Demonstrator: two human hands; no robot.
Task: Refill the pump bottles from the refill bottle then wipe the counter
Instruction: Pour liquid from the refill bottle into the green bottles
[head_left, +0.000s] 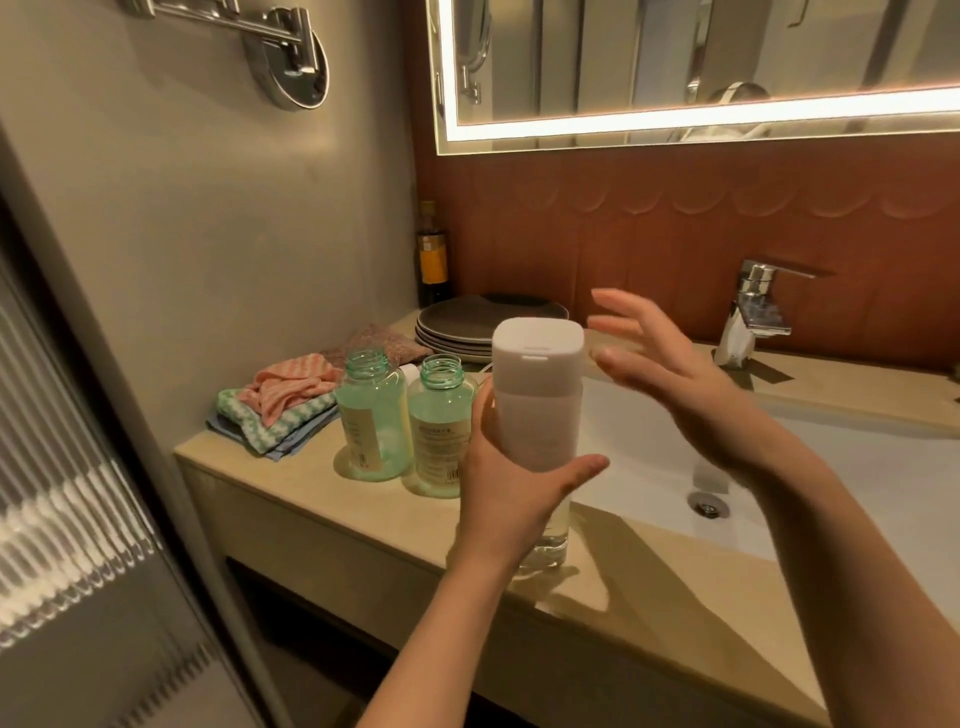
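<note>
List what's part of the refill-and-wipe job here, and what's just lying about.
Job:
- refill bottle, gripped by left hand
- right hand, open near its cap
- two uncapped pump bottles
- folded cloths
- counter

Lying about:
- stacked plates
- dark bottle in the corner
- tap
- sink

The refill bottle (537, 410) is seen as frosted, translucent plastic under a matt white cap, with a clear, glossy base. The 2 pump bottles (370, 415) are made of clear green-tinted plastic, smooth and shiny, and paper labels are stuck on them. The counter (311, 478) is finished in smooth beige stone with a soft sheen; the sink (649, 457) is glossy white ceramic. Polished chrome is shown on the faucet (756, 306) and the wall bracket (291, 67). The folded cloths (283, 395) are soft ribbed textile, while the stacked plates (457, 325) look dark and matt.
</note>
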